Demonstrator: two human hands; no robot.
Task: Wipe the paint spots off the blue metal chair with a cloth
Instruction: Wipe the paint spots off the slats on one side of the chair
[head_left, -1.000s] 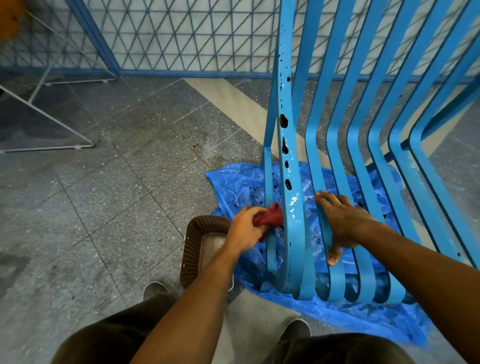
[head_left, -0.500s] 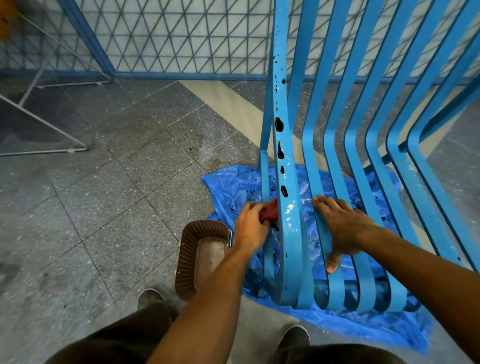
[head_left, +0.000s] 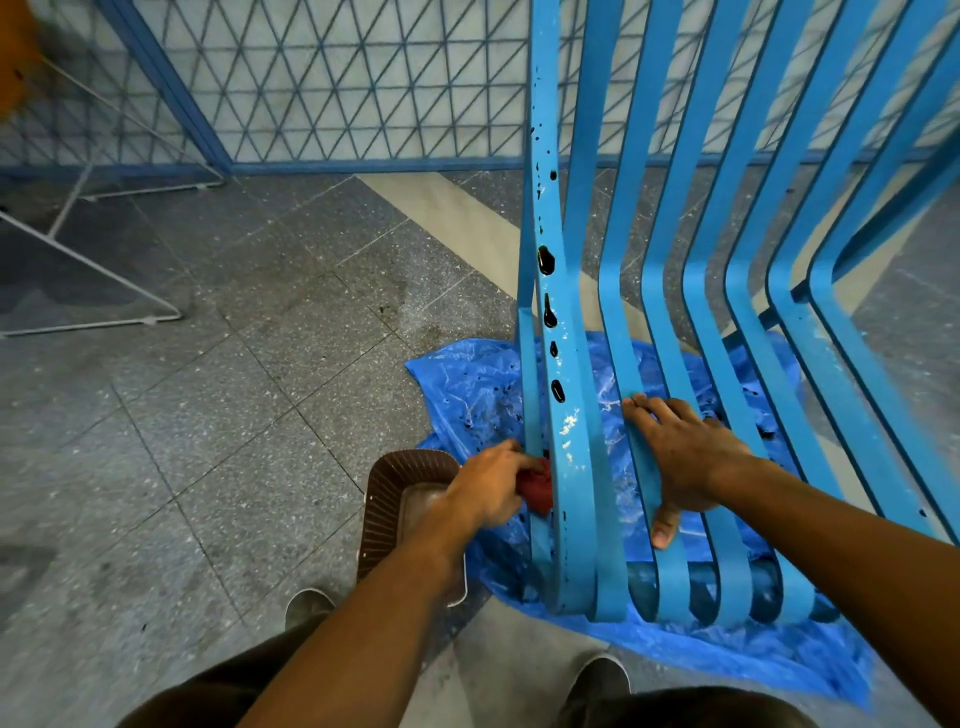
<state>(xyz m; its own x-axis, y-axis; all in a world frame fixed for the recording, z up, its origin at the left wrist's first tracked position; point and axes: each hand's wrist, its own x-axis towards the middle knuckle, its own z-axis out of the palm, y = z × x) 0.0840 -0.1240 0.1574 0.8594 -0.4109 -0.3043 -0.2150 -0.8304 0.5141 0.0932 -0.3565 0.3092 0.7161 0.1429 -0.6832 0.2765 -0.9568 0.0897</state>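
The blue metal chair (head_left: 670, 291) of curved slats fills the right half of the view. Its leftmost slat carries black paint spots (head_left: 545, 260) in a line down to about mid-height. My left hand (head_left: 488, 488) grips a crumpled red cloth (head_left: 535, 488) and presses it against the outer edge of that leftmost slat, low down. My right hand (head_left: 680, 462) lies over the second and third slats, fingers spread across them and thumb hooked under.
A crumpled blue plastic sheet (head_left: 467, 384) speckled with black lies under the chair. A brown fluted tray (head_left: 395, 499) sits on the grey tile floor beside my left wrist. A blue wire-mesh fence (head_left: 337, 88) runs along the back; a white wire frame (head_left: 104, 291) stands left.
My left hand with the red cloth rose along the slat's edge, then came back down lower. My right hand kept its hold on the slats.
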